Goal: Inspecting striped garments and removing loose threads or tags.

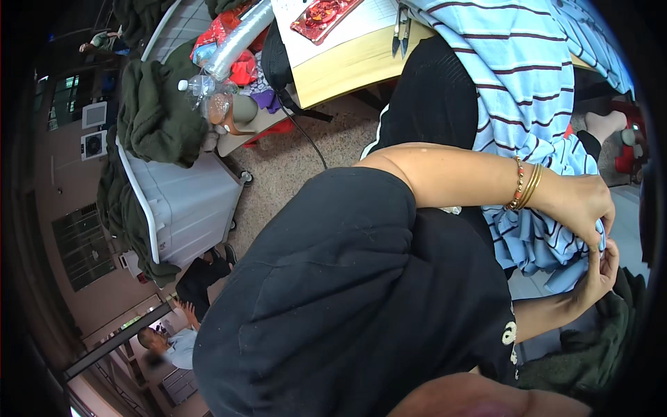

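A light blue cloth with dark stripes point(521, 76) hangs from the table over my lap and bunches at the right. My left hand point(582, 207), with gold bangles and a beaded bracelet at the wrist, reaches across and pinches the cloth's edge. Just below it, my right hand point(599, 274) has its thumb and fingers closed on the same edge. The fingertips of both hands nearly meet there. The small bit of fabric between them is partly hidden by the fingers.
On the wooden table point(347, 73) lie a red patterned case point(323, 19) and two slender dark-tipped tools point(401, 31). Left stands a wheeled grey bin point(191, 201) with dark green cloth point(160, 118), near a plastic bottle point(201, 86). More green cloth point(590, 358) lies lower right. A person point(182, 347) sits lower left.
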A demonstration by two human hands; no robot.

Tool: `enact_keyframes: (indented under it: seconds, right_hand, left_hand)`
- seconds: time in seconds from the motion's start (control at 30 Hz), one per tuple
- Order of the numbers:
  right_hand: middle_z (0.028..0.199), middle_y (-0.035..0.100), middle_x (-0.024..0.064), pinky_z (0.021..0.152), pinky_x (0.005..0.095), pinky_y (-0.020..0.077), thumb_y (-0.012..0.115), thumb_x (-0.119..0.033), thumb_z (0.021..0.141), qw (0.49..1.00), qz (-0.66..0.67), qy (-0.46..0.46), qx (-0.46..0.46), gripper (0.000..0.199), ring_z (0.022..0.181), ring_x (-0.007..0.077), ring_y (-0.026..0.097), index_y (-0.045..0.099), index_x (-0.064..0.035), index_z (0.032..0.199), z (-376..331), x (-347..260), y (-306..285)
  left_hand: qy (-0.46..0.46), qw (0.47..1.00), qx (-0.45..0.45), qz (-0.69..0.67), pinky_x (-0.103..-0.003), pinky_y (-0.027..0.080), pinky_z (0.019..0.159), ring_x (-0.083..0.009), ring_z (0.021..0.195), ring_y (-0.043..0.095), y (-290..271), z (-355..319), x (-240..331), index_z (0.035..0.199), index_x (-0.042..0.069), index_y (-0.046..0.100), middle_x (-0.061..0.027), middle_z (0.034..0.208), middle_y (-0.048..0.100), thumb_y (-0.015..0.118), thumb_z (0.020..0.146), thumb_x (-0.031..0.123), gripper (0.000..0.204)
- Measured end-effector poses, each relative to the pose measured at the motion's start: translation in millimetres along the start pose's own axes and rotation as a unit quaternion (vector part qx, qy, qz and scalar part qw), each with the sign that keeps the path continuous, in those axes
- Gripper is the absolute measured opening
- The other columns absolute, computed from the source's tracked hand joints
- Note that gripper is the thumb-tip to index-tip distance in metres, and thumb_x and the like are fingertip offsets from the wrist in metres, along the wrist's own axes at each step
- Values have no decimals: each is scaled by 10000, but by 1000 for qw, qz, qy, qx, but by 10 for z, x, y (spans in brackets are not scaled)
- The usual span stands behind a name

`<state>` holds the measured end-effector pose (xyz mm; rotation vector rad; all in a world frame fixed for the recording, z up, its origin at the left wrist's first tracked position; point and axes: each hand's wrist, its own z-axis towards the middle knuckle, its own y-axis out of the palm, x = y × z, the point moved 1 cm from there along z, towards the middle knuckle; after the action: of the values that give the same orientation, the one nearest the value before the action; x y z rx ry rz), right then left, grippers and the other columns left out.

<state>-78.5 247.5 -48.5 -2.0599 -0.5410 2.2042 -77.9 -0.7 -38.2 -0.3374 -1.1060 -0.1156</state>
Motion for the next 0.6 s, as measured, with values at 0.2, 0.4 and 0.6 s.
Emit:
enact_keyframes:
  seconds: [0.2,0.4,0.6]
  right_hand:
    - [1057,594,39,884,211,421,679,30,933,998,49,-10,-49,198,971,105,565,591,12,1110,-40,24,-51]
    - [976,550,-13,850,195,354,703,18,889,994,88,1,-70,197,899,71,504,575,-31,1031,-31,40,1]
    - [953,513,-15,838,198,332,709,14,884,991,116,1,-64,184,891,78,474,564,-37,984,-55,-78,161]
  left_hand:
    - [38,999,-6,-3,-357,570,747,-285,794,725,122,34,-77,892,9,772,-155,838,747,776,717,247,296]
    - [49,999,-22,4,-360,566,785,-290,848,722,127,19,-89,909,-2,766,-154,896,752,740,722,208,282]
    - [56,998,-9,-1,-354,571,779,-286,829,726,98,16,-93,904,-9,764,-159,876,750,736,707,203,291]
